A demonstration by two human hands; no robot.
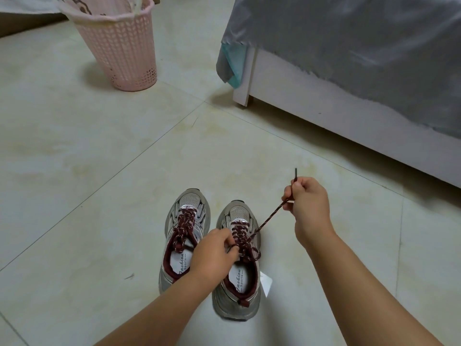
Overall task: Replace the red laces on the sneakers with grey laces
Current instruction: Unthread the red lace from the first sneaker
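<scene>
A pink basket stands far left on the pale tiled floor. The left hand pinches the knot on the right sneaker, apparently steadying it, while the right hand, fingers clenched, draws the red lace taut to undo it. A bed sits right.

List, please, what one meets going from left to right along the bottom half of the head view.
left sneaker → left hand → right sneaker → right hand, pinching the red lace
</scene>
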